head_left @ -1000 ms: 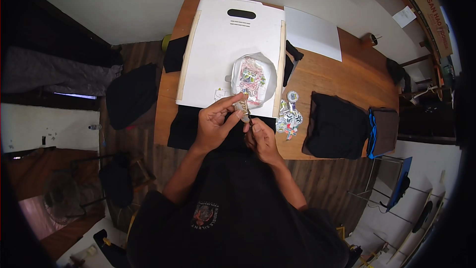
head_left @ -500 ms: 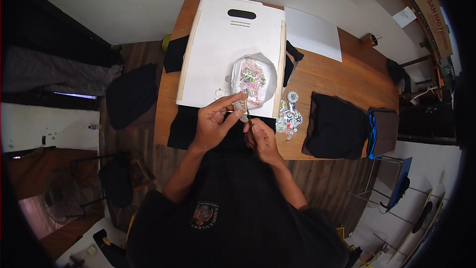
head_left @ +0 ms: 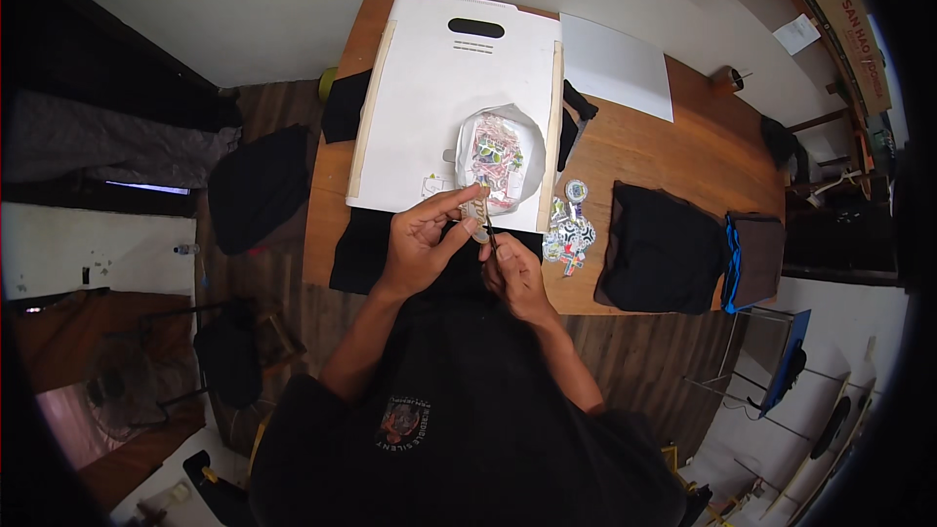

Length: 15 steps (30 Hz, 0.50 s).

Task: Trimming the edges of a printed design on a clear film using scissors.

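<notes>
My left hand [head_left: 418,242] pinches a small beige printed cut-out, which looks like a sticker [head_left: 477,217], between thumb and fingers. Closed around the handles of dark scissors [head_left: 491,237] is my right hand [head_left: 515,278], and the blades point up at the sticker's right edge. Fingers hide part of both. Just beyond the hands stands a white, soft-sided container [head_left: 534,158] with reddish and white paper scraps inside. To the right of my right hand lies a loose pile of cut-out stickers [head_left: 570,234], one round and others irregular.
The container rests on a white board [head_left: 410,107] with a slot handle, lying on the wooden table [head_left: 634,151]. Folded black cloth [head_left: 669,249] lies at the table's right. A white sheet [head_left: 620,68] and a brown cup [head_left: 726,80] are farther back.
The sticker has turned slightly in my left fingers, and more of its face shows. Both hands stay in nearly the same place.
</notes>
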### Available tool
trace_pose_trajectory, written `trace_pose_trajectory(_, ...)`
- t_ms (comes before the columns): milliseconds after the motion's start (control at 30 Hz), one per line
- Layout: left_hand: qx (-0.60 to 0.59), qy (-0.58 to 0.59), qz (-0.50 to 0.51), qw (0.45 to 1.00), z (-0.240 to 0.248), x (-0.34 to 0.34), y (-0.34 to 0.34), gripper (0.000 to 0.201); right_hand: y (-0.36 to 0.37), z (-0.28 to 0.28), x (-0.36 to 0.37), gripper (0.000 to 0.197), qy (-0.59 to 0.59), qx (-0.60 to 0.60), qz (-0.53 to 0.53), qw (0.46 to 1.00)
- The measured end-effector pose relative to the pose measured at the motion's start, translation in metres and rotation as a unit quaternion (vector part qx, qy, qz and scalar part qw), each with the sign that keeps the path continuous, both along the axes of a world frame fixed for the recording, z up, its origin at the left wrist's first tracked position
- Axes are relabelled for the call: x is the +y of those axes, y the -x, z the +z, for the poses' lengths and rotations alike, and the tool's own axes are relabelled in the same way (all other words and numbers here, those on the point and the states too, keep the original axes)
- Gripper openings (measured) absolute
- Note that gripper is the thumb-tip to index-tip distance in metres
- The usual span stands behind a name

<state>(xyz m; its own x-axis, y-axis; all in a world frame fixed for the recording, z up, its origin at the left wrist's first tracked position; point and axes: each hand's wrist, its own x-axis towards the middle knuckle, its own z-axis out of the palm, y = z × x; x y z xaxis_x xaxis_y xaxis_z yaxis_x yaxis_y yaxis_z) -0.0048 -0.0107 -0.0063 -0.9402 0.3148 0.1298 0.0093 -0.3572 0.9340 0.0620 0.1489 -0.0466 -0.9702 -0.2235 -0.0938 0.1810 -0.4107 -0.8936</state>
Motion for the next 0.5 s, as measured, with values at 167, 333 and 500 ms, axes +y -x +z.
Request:
trace_pose_trajectory(167, -0.001, 0.005, 0.001, 1.000, 0.0021, 0.0004, 0.0006, 0.042, 0.0004, -0.0013, 0.0005, 0.034, -0.006, 0.006, -0.001, 1.000)
trace_pose_trajectory(333, 0.001, 0.011, 0.001, 1.000, 0.0019, -0.0010, 0.0015, 0.042, 0.0017, -0.0025, 0.0015, 0.034, -0.014, 0.011, 0.003, 1.000)
trace_pose_trajectory(500, 0.003, 0.005, 0.005, 1.000, 0.0017, 0.0008, 0.0013, 0.042, 0.0004, -0.0024, 0.0014, 0.033, -0.013, 0.006, -0.001, 1.000)
